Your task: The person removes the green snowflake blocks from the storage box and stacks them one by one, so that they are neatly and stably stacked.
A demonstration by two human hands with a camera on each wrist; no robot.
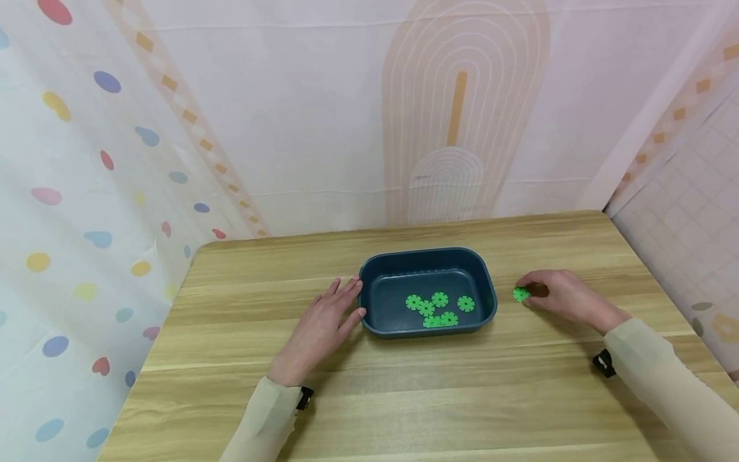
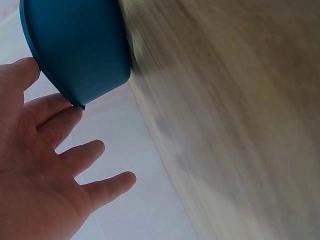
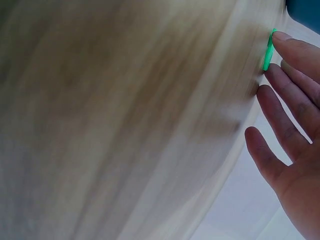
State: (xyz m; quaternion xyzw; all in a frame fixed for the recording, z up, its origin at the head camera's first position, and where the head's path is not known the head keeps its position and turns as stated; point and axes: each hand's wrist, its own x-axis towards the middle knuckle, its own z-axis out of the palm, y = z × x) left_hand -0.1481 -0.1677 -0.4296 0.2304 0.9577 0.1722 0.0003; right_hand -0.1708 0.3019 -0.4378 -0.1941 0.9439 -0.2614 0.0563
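Observation:
My right hand (image 1: 561, 293) is just past the right end of the dark blue tub. Its thumb and fingertips pinch a green notched disc (image 1: 521, 294) by the edges, close over the tabletop. In the right wrist view this disc (image 3: 269, 51) appears edge-on between the fingertips. At the tub's left end, my left hand (image 1: 321, 325) has its fingers spread, with fingertips and thumb touching the rim. From the left wrist, the tub (image 2: 77, 47) shows its outer wall, and two fingers reach past the others. Several matching green discs (image 1: 440, 299) lie inside the tub (image 1: 427, 333), mostly toward its front side.
The wood-grain table (image 1: 404, 410) has its far edge close to a pale patterned curtain (image 1: 323, 128). Another dotted curtain (image 1: 75, 256) hangs along the left side. A black strap piece (image 1: 604, 363) sits by the right sleeve.

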